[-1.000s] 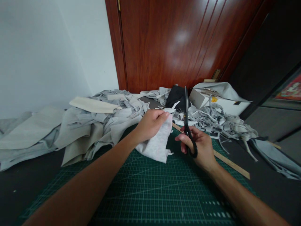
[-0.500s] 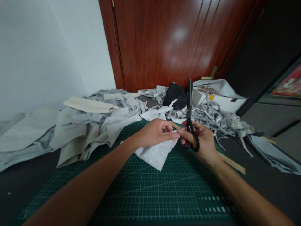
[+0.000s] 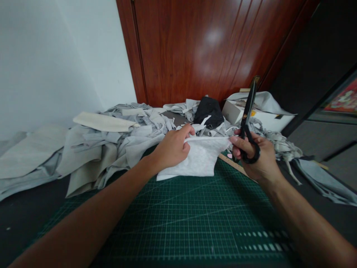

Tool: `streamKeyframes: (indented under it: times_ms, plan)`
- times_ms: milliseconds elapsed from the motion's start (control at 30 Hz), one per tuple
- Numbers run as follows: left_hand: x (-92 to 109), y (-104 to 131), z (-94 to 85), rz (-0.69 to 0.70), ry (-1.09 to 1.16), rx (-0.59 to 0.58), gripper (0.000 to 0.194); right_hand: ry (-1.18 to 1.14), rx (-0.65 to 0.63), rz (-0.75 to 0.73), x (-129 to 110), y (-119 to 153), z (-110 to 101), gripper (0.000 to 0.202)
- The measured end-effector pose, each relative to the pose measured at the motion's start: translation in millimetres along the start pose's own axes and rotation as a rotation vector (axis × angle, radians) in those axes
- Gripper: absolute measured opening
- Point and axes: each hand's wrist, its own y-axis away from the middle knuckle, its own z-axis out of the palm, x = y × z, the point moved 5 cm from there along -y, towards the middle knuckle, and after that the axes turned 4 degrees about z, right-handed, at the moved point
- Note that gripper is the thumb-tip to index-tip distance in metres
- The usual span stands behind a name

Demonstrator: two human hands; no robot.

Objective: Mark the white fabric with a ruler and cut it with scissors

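Note:
Between my two hands a piece of white fabric (image 3: 199, 160) is stretched, its upper edge pulled into a taut line and its lower part hanging over the green cutting mat (image 3: 173, 216). My left hand (image 3: 175, 147) is closed on the fabric's left end. The right end is pinched by the thumb and fingertips of my right hand (image 3: 255, 154). That same hand also has black scissors (image 3: 247, 115) hooked in it, blades pointing up and apparently together. Part of the handle is hidden by the fingers.
Fabric pieces (image 3: 86, 145) lie heaped along the left and back. A black cloth (image 3: 209, 113) and a white box (image 3: 267, 121) stand before the wooden door (image 3: 189, 52). Tangled grey strips (image 3: 287, 145) lie at right. A wooden ruler (image 3: 232, 163) rests under my right hand.
My hands have moved apart, the right one going rightward with the scissors. The fabric, bunched before, is now drawn out straight between them. The scissors lean more to the right.

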Motion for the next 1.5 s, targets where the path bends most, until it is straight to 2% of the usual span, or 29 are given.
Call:
streamKeyframes:
  times_ms: [67,167,233,267,333,400,467,533,600,667,733,800,867,900,967,1033,1233,1367,1500]
  plan:
    - [2.8,4.1,-2.7,0.035,-0.070,0.015,0.052,0.023,0.012,0.019,-7.5,-8.1,-1.8,0.040]
    - [15.9,9.2,-9.6,0.165,-0.025,0.062,0.070,0.088,0.010,0.029,-26.9,-26.6,4.1,0.039]
    - [27.9,7.7,-11.1,0.239,0.063,0.034,0.065,0.144,0.006,-0.019,-47.2,-45.9,15.6,0.032]
    - [32.2,4.6,-9.9,0.223,0.114,0.008,0.055,0.199,0.003,-0.060,-58.6,-57.7,23.6,0.025]
    - [34.7,-4.1,-4.6,0.066,0.260,0.003,0.039,0.324,-0.024,-0.123,-78.2,-83.6,42.8,0.028]
    - [29.3,-9.5,5.3,-0.194,0.472,0.085,0.033,0.360,0.009,-0.183,-91.6,-107.0,57.3,0.020]
    - [21.6,-6.2,21.0,-0.425,0.734,0.186,0.024,0.388,0.035,-0.221,-93.7,-119.7,66.2,0.017]
    - [13.2,5.8,39.5,-0.626,0.929,0.228,0.016,0.391,0.035,-0.203,-81.5,-116.0,67.9,0.019]
    - [6.2,22.6,55.8,-0.780,0.996,0.167,0.017,0.383,-0.001,-0.128,-56.3,-95.6,64.0,0.018]
    - [1.0,38.4,64.8,-0.863,0.998,0.096,0.022,0.359,-0.058,-0.033,-23.1,-63.3,58.5,0.022]
    - [-1.5,46.2,65.3,-0.821,0.936,0.048,0.034,0.206,-0.158,0.146,16.0,-27.8,56.9,0.030]
    - [-2.7,46.2,60.0,-0.704,0.757,-0.003,0.024,0.114,-0.213,0.251,48.5,1.6,57.9,0.041]
    - [-5.3,42.9,51.7,-0.599,0.471,-0.044,0.007,0.055,-0.229,0.327,72.8,19.4,59.1,0.051]
    - [-7.5,41.2,47.2,-0.563,0.319,-0.056,0.005,0.046,-0.230,0.354,81.2,24.0,59.2,0.054]
    - [-12.4,38.7,39.7,-0.504,0.080,-0.082,0.010,0.037,-0.231,0.372,90.0,27.5,58.6,0.057]
    - [-17.3,38.0,36.5,-0.449,-0.048,-0.132,0.016,0.044,-0.228,0.360,91.2,27.1,57.1,0.057]
    - [-23.9,38.7,39.6,-0.277,-0.102,-0.264,0.061,0.051,-0.240,0.354,90.5,27.8,54.5,0.055]
    - [-24.3,36.4,42.4,-0.233,-0.097,-0.312,0.050,0.057,-0.231,0.355,93.8,27.4,52.5,0.052]
    - [-31.4,34.3,38.7,-0.375,-0.051,-0.319,0.029,0.044,-0.226,0.355,95.3,27.3,50.9,0.050]
